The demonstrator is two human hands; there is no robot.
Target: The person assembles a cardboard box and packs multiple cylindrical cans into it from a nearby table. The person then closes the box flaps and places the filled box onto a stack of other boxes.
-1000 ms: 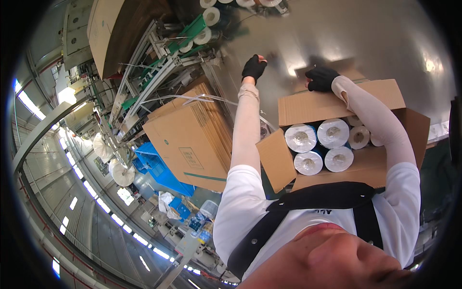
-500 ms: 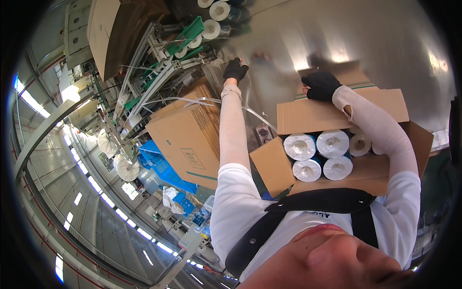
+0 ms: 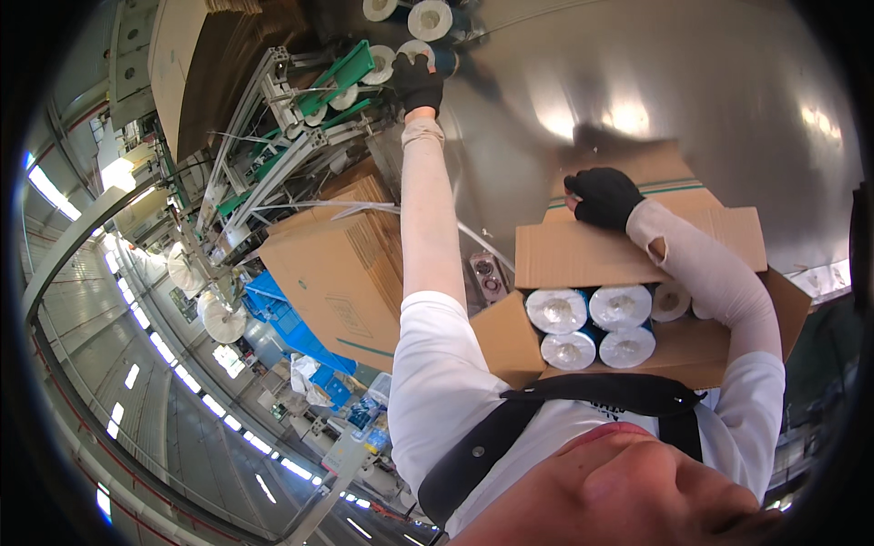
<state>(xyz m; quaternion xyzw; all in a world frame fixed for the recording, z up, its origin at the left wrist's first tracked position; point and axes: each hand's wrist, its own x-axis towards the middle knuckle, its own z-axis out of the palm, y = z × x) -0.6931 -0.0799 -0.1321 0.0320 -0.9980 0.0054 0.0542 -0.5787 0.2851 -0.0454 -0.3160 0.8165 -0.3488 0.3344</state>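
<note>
At the far left of the metal table, my left hand (image 3: 419, 84), in a black glove with bare fingertips, closes on a white-ended roll (image 3: 416, 51). More rolls lie beside it, including a white-ended roll (image 3: 430, 18) just beyond. My right hand (image 3: 604, 197), gloved alike, is curled over the far flaps of an open cardboard box (image 3: 637, 253); what its fingers hold, if anything, is hidden. Inside that box stand several rolls with white ends and blue sides, among them a front roll (image 3: 569, 349). My right forearm covers part of the box's right side.
Left of my left arm stands a stack of flat cardboard boxes (image 3: 332, 282). Beyond it is a metal frame with green guides (image 3: 350, 75). Blue crates (image 3: 296, 318) sit farther left. A small control box (image 3: 488, 278) lies beside the open box. The shiny metal table (image 3: 719, 100) stretches behind.
My left hand has moved away from me and slightly left, from bare table onto the roll. My right hand has shifted slightly nearer, still over the box flaps.
</note>
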